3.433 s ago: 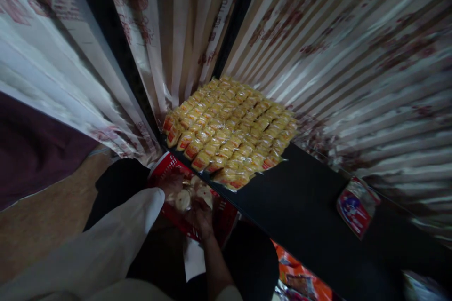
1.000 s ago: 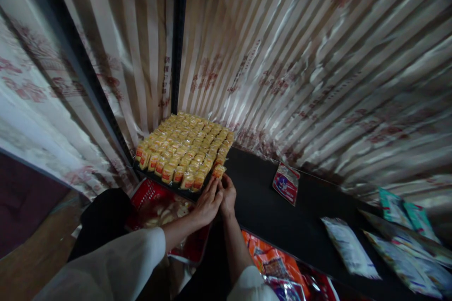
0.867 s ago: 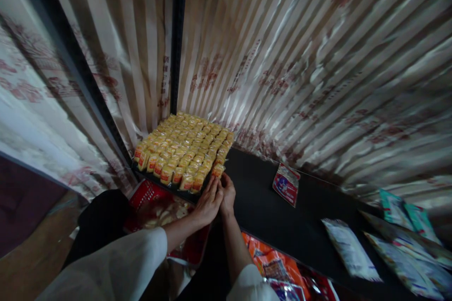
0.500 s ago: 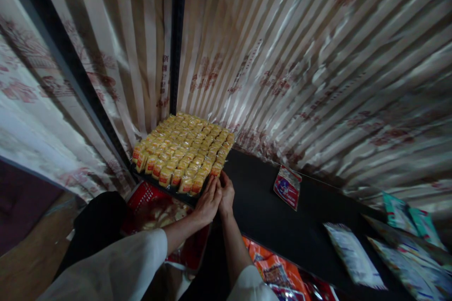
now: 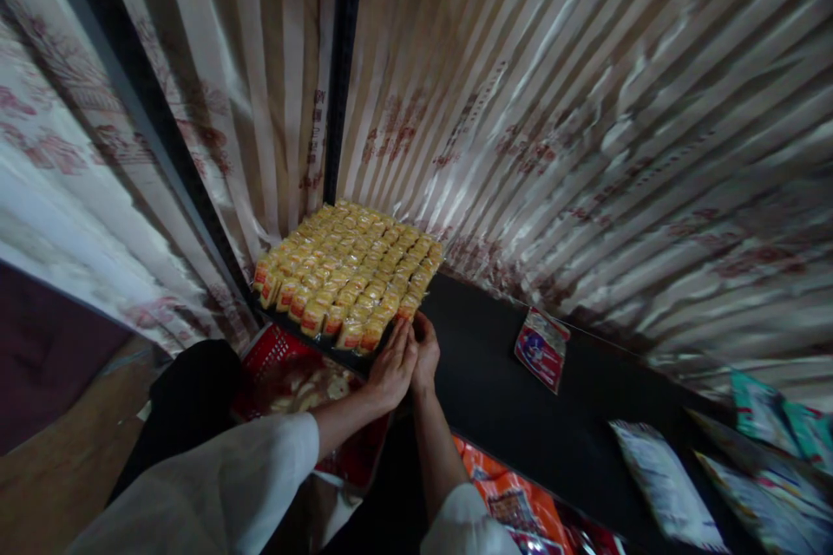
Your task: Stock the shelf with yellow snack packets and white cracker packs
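Note:
Rows of small yellow wrapped snack packets, with red print on their fronts, stand packed tightly together in the shelf corner. My left hand and my right hand meet at the front right corner of this block. Between their fingertips is an end snack packet, pressed close against its neighbours; the fingers cover its lower part. Both hands have their fingers drawn together, the left on the near side and the right on the outer side.
The black shelf runs to the right, bearing a red and purple packet, a white packet and green packets. Below are a red basket and orange bags. A dark post and pleated printed sheeting stand behind.
The whole view has shifted slightly, so shelf and packets appear further right. My hands stay together at the same corner of the block.

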Demonstrator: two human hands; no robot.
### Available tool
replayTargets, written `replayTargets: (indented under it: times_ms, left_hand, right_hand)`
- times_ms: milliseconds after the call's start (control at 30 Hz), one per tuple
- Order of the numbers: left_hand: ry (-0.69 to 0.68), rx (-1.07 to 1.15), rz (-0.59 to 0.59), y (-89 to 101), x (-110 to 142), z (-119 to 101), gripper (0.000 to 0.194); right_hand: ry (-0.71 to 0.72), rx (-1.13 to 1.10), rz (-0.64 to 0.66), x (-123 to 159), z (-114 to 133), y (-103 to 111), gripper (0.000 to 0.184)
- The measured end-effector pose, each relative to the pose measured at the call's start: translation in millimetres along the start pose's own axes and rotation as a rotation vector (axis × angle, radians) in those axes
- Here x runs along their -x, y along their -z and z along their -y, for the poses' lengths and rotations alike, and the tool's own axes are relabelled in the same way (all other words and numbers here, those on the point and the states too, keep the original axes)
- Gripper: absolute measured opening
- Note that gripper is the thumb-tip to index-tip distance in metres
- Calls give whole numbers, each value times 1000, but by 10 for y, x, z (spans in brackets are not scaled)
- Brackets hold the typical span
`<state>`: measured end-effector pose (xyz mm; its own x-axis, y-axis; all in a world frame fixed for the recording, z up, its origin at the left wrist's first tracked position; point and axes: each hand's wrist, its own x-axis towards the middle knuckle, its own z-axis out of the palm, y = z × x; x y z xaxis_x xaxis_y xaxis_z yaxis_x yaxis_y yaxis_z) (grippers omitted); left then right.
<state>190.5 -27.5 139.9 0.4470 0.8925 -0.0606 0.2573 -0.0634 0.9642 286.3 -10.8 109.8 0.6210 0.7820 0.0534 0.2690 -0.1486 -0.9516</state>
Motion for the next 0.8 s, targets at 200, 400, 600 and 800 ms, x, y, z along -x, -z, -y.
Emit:
replayTargets:
  times_ms: [200,400,600,800]
  left_hand:
    - [31,-49,27,32,-21,-30,56]
    - [-84,-73,-25,127,286,-10,50]
    - [-159,-87,-251,315,753,93,38]
    - [-77,-33,-574,636,830,258,49]
  right_hand:
    - [-30,-46,11,42,-6,-4,55]
    - [-34,1,-86,155,1,37,63]
    - [-12,-2,-199,526,205,24,53]
    - [21,-137,-53,1112,412,-222,40]
